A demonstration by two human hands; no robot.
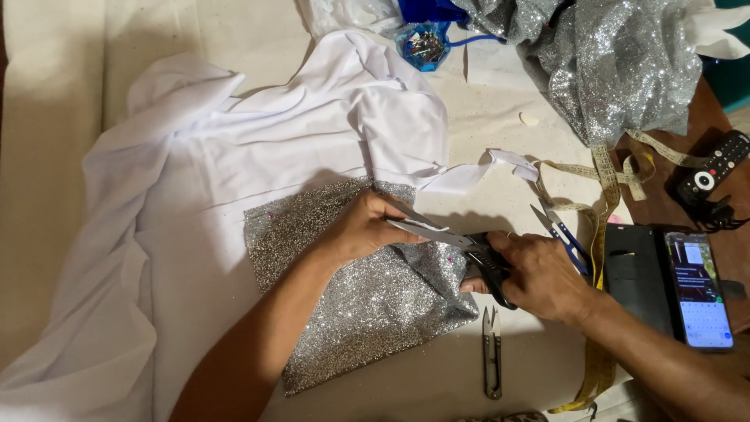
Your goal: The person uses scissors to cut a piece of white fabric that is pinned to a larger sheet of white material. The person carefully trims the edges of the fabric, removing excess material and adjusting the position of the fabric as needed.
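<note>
Head view: the right hand (539,275) is clamped on the black handles of the large scissors (449,238), blades parted over the upper right edge of the silver glitter fabric (351,289), while the left hand (363,228) presses flat on that fabric beside the blades, gripping nothing. The cut would likely run cleaner with the fabric held taut near the blades and the fingers off their line. Around the glitter fabric: white cloth (258,133) beneath and behind, thread snips (491,352) just below-right, tape measure (601,203), phone (698,289) and remote (715,166) further right, on a cream table (484,109).
</note>
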